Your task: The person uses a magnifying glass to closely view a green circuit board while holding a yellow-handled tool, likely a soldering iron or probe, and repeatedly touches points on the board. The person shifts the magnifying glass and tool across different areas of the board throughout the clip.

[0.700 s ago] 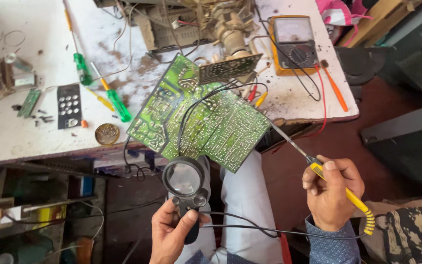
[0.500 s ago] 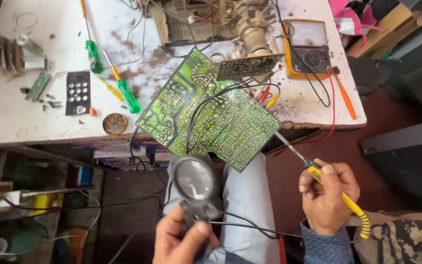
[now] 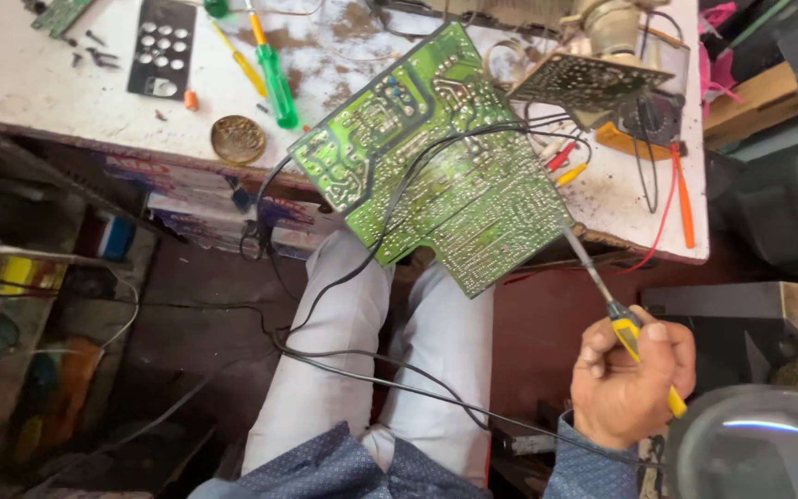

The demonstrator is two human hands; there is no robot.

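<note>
- Since the earlier frame, my magnifying glass (image 3: 757, 445) has shifted to the lower right; left hand out of view.
- Right hand (image 3: 628, 383) grips the yellow-handled soldering iron (image 3: 613, 310), its tip at the green circuit board (image 3: 436, 157) overhanging the desk's (image 3: 11, 83) front edge.

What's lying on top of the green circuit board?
Black cables cross the green circuit board, and the soldering iron tip touches its right edge. The board's underside is hidden.

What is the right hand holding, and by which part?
The right hand holds a soldering iron by its yellow handle, tip at the green circuit board. The left hand is out of view.
</note>
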